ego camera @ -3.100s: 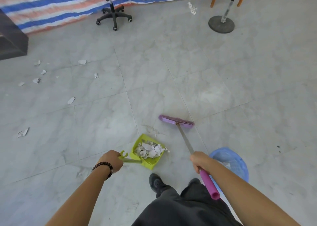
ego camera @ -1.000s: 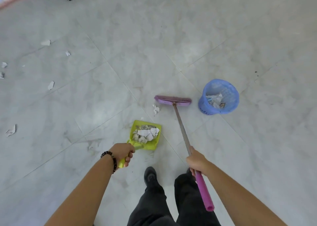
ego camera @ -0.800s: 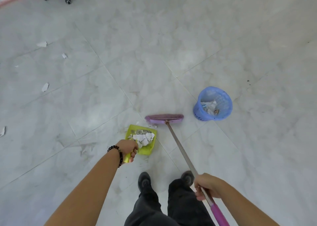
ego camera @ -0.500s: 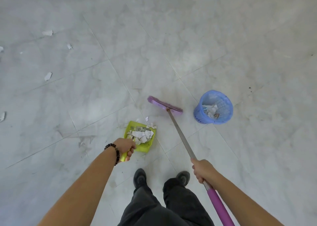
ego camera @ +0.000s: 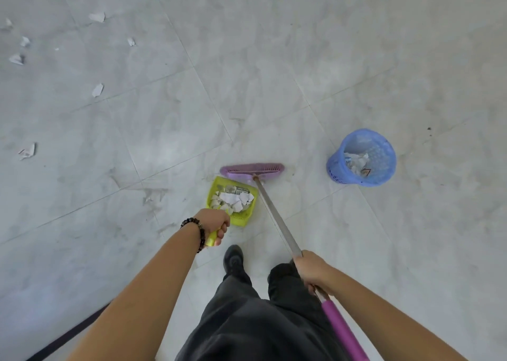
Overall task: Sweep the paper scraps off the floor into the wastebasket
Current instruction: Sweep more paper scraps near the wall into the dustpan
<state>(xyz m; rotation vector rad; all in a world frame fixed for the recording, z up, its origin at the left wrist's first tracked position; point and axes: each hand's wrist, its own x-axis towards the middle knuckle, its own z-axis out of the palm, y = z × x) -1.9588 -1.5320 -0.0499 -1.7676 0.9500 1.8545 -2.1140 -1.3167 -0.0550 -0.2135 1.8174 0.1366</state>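
Observation:
My left hand (ego camera: 215, 223) grips the handle of a yellow-green dustpan (ego camera: 213, 190) that lies flat on the floor and holds a heap of white paper scraps (ego camera: 233, 198). My right hand (ego camera: 312, 271) grips the metal shaft of a purple broom (ego camera: 274, 218). Its purple head (ego camera: 251, 169) rests against the dustpan's far lip. A blue wastebasket (ego camera: 359, 156) stands upright to the right of the broom head, with some paper inside. Several loose scraps (ego camera: 97, 89) lie on the floor at the far left.
The floor is pale grey marble tile. My two legs in dark trousers and black shoes (ego camera: 233, 259) stand just behind the dustpan. A dark strip (ego camera: 68, 336) crosses the bottom left corner.
The broom head has swung back from beyond the dustpan to its front lip, and the small scraps that lay in front of the pan are gone from the floor. Both hands keep their grips.

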